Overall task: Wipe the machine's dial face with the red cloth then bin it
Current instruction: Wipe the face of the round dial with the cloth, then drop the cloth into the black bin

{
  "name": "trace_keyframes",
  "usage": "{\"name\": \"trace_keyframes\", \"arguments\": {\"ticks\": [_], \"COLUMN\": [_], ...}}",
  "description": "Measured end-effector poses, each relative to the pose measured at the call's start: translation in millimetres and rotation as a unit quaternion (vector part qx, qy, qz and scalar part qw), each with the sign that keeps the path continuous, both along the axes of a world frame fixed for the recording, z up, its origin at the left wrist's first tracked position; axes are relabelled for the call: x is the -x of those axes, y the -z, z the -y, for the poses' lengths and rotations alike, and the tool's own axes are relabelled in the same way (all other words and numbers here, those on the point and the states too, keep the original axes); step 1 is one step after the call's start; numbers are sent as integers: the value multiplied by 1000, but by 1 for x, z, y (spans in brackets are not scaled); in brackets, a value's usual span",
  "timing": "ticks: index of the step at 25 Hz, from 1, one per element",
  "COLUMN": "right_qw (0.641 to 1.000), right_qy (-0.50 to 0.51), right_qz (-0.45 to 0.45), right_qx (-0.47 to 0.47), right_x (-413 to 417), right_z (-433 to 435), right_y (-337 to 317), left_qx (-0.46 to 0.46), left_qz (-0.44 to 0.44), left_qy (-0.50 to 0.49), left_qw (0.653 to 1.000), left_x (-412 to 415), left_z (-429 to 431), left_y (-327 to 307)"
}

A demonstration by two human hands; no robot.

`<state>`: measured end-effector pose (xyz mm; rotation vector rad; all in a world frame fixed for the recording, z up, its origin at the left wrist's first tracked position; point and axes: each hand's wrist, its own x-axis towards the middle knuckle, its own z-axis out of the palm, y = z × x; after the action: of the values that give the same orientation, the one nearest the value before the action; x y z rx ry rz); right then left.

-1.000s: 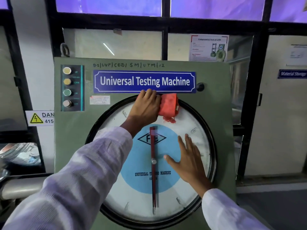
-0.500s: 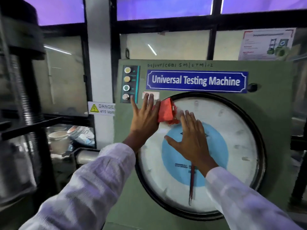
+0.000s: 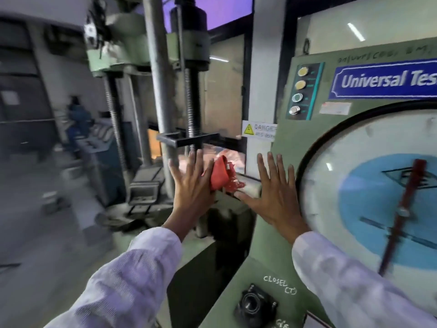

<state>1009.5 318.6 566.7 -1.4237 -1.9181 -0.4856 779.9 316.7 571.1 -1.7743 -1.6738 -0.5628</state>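
Head view, red cloth (image 3: 221,175) pinched beside left hand's (image 3: 192,185) spread fingers, right hand (image 3: 275,197) open

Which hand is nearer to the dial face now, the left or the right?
Right. The right hand lies at the left rim of the dial face; the left hand, with the red cloth, is further left.

- The red cloth (image 3: 221,175) is crumpled, with loose threads at its lower edge, pinched at the thumb side of the left hand (image 3: 192,185).
- The dial face (image 3: 369,197), round, white with a blue centre, is just right of the right hand (image 3: 275,197).
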Motion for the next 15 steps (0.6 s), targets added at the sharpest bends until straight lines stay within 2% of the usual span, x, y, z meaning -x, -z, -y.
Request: {"name": "trace_keyframes", "arguments": {"ticks": [8, 15], "right_qw": [983, 955], "right_qy": [-158, -260], "right_qz": [58, 88], "right_qx": [69, 108], "right_x": [153, 275], "right_z": [41, 67], "right_y": [68, 115], "left_qx": [69, 115], "left_qz": [19, 40], "left_qy": [-204, -308], "left_qw": [976, 944], "left_x": [153, 246], "left_z": [129, 199], "left_y": [78, 125]}}
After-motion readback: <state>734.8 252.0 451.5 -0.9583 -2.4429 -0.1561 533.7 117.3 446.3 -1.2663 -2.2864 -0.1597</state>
